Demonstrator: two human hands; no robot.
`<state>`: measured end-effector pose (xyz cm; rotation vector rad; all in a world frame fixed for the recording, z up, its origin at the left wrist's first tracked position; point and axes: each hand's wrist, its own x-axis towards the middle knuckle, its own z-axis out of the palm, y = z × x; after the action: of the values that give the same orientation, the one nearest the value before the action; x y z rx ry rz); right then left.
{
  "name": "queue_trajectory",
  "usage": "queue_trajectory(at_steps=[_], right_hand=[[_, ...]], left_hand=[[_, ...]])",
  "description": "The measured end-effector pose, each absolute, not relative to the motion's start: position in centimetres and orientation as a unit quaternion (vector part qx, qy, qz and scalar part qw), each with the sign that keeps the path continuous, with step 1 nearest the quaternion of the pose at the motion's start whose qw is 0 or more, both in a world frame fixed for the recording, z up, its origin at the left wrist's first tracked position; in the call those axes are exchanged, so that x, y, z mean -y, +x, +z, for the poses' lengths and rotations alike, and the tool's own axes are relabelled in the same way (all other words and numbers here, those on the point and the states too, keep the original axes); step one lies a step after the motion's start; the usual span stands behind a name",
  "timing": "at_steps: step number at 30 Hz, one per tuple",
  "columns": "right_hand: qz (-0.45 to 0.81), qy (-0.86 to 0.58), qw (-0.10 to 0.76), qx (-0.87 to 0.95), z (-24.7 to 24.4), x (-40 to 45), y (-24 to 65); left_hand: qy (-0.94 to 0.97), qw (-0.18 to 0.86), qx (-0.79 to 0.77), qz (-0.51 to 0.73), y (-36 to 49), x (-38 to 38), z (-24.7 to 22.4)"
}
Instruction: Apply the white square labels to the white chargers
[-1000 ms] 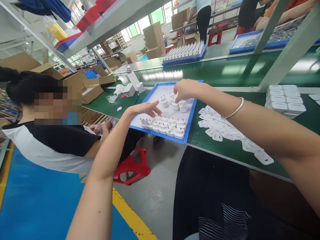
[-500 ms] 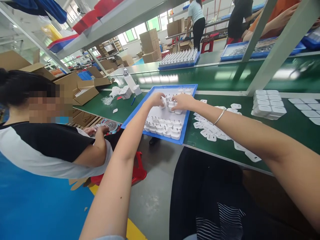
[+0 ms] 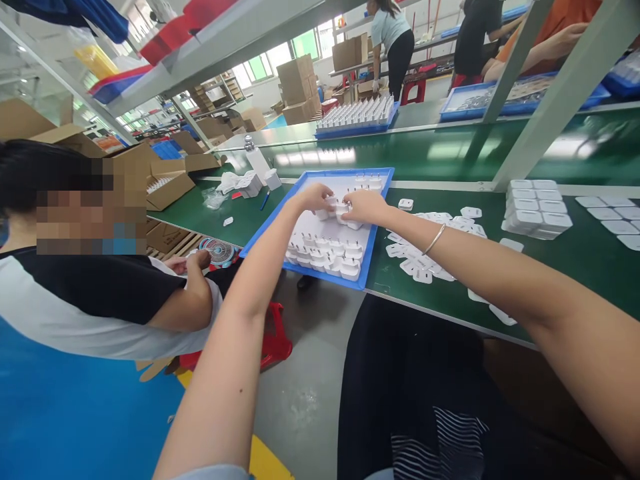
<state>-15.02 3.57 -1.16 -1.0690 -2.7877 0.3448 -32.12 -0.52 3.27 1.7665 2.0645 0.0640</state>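
L hand (image 3: pixel 317 199) & R hand (image 3: pixel 366 205) are pinching white plugs (image 3: pixel 342 211) in blue tray (image 3: pixel 270 219), ctr frame; front plug rows (image 3: pixel 325 257), lower ctr, are standing lined up, prob. done, mid-tray group (image 3: pixel 354 225) prob. left.

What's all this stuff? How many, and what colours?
Trays: at least three, blue, front and back
Plugs: many, white, in the front tray
Flat pieces: many, white, scattered on the bench
Stacked pieces: several, white, right
Bench: one, green, middle
Pen: one, blue, left of the front tray
Cardboard boxes: many, brown, left and back
Stools: several, red, left and back
Co-workers: at least four, mixed clothes, left and back
Left hand, right hand: two, bare, at the plugs
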Motion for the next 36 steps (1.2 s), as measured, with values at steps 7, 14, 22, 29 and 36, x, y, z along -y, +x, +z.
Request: queue_trajectory(at_steps=[7,14,22,29,36], right_hand=[[0.140,-0.331,0.054,0.932,-1.0,-3.7,-14.5],[0.139,-0.270,0.031,0.952,-0.6,-3.8,-14.1],[0.215,-0.162,-0.050,0.962,0.7,-2.2,-11.8],[0.324,-0.206,-0.129,0.914,3.5,-1.3,-11.1],[0.179,-0.406,0.080,0.893,5.2,-5.7,-11.2]], left_hand=[[0.633,0.259,-0.727,-0.056,-35.9,7.4,6.2],[0.609,0.379,-0.693,-0.075,-37.1,9.9,5.8],[0.567,0.458,-0.675,-0.112,-36.4,9.4,7.0],[0.565,0.418,-0.703,-0.107,-35.8,9.8,7.4],[0.615,0.259,-0.745,0.014,-32.1,4.1,6.0]])
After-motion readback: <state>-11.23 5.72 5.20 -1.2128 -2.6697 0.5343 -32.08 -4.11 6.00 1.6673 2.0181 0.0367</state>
